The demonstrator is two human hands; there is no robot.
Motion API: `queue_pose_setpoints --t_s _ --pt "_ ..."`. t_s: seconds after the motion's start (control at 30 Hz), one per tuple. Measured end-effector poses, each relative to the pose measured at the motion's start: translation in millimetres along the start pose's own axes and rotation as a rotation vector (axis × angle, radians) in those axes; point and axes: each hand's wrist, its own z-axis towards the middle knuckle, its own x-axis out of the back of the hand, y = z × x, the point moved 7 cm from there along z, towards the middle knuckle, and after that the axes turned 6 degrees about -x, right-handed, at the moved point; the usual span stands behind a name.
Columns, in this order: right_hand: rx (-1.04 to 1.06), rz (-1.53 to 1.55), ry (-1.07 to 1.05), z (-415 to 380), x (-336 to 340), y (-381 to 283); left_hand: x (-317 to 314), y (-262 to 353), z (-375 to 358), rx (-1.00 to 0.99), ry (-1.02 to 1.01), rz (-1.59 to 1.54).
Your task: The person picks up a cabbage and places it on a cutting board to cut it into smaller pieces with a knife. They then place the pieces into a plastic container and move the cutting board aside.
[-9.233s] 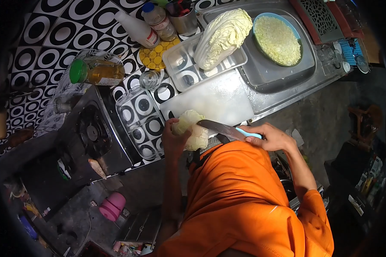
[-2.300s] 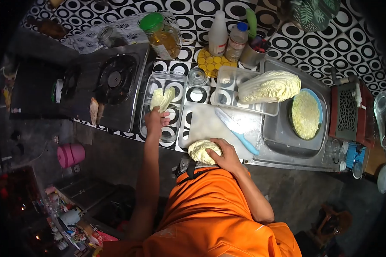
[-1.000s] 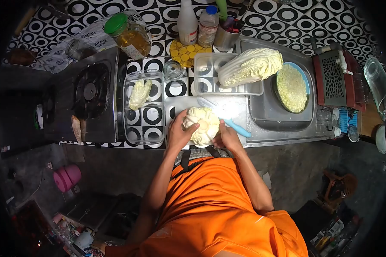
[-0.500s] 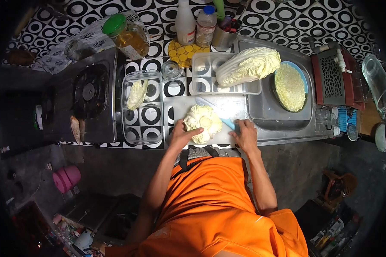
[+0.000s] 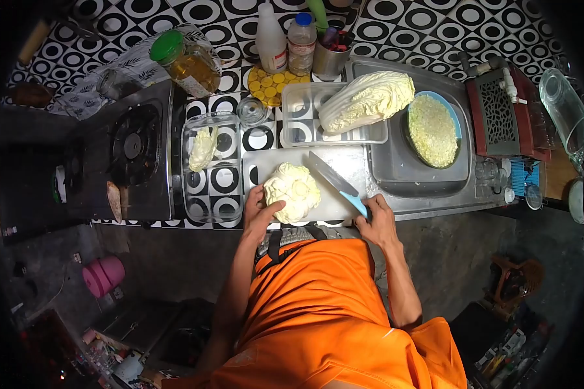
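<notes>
On the white cutting board [image 5: 344, 206] sits a pale cabbage [image 5: 293, 192], its round stem end facing up. My left hand [image 5: 261, 211] grips it from the left, thumb laid over its near side. In my right hand [image 5: 377, 219] is a knife [image 5: 334, 176], held by its light blue and dark handle. The blade points up and left over the board, just right of the cabbage. Behind the board, a long napa cabbage [image 5: 370, 100] leans in a clear plastic container [image 5: 292, 133]. Left of the board, another clear container [image 5: 191, 201] holds a few cabbage leaves [image 5: 203, 148].
A blue-rimmed bowl of chopped cabbage [image 5: 433, 129] sits in the metal sink [image 5: 386, 172] on the right. The gas stove [image 5: 136, 146] is at the left. Bottles [image 5: 302, 45], a metal cup of utensils [image 5: 331, 61] and a green-lidded jar [image 5: 191, 68] line the back.
The knife's blade has come out from behind the cabbage and now shows to its right. Hands and cabbage sit slightly farther left and lower in view, more apart from each other.
</notes>
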Motion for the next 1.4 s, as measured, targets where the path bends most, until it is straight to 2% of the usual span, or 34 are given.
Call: queue_pose_setpoints --t_s 0.03,0.13,0.23,0.3,0.37,0.5,0.57,0.63,0.67,0.73,0.87,0.93,0.97,1.07,1.1,1.17,1.23,1.3,1.4 --pt "-0.002 0.0 0.001 -7.4 2.0 0.0 3.5 -2.2 -1.0 0.001 -0.002 0.001" --pt "0.184 0.282 0.124 -31.7 26.5 -26.3 9.7 -3.8 -1.6 -0.06 0.026 0.159" --pt "0.238 0.414 0.11 -37.5 4.0 -19.5 19.3 -15.0 10.5 -0.139 0.068 0.242" --pt "-0.054 0.378 -0.099 -30.7 -30.2 2.5 18.1 -16.0 11.2 -0.201 0.056 0.177" --pt "-0.141 0.366 -0.158 -30.6 -42.8 6.4 18.4 -12.9 5.8 -0.223 0.083 0.19" --pt "-0.083 0.408 -0.169 -26.0 -48.3 -2.7 15.9 -12.7 -5.6 -0.26 0.103 0.139" --pt "-0.171 0.426 -0.255 -22.4 -50.1 -3.2 19.9 -26.9 -3.5 -0.196 0.169 0.053" --pt "-0.155 0.48 -0.263 -20.3 -49.3 -2.5 12.8 -37.7 1.8 -0.125 0.071 -0.114" --pt "-0.144 0.528 -0.266 -19.9 -48.6 -1.6 13.8 -41.3 0.3 -0.126 0.079 -0.111" --pt "-0.121 0.522 -0.306 -17.1 -49.7 2.9 1.4 -39.0 -9.6 0.024 0.094 -0.091" --pt "-0.105 0.446 -0.379 -11.5 -47.5 12.8 -3.5 -35.8 -10.5 -0.002 0.193 -0.063" --pt "-0.085 0.433 -0.392 -10.2 -45.5 19.7 -8.2 -29.5 -10.0 -0.132 0.19 -0.055" --pt "-0.074 0.418 -0.393 -9.8 -44.6 22.7 -8.2 -30.8 -10.3 -0.137 0.216 -0.058" --pt "-0.059 0.393 -0.459 -9.2 -37.8 27.3 -19.9 2.0 -7.4 -0.434 0.157 0.369" --pt "-0.057 0.365 -0.485 -7.8 -35.1 25.4 -17.7 6.4 -5.8 -0.435 0.18 0.361" --pt "-0.047 0.305 -0.529 -6.6 -24.8 18.6 -19.5 10.3 -2.2 -0.41 0.08 0.007" --pt "-0.019 0.333 -0.58 -7.7 -20.1 14.5 -21.6 37.6 -7.1 -0.251 0.055 0.168" --pt "0.03 0.358 -0.542 -5.4 -13.1 9.2 -21.2 49.7 -2.8 -0.274 -0.017 0.4" --pt "0.101 0.17 -0.52 -5.1 -10.2 5.1 -21.9 44.2 14.0 -0.299 -0.156 0.467"
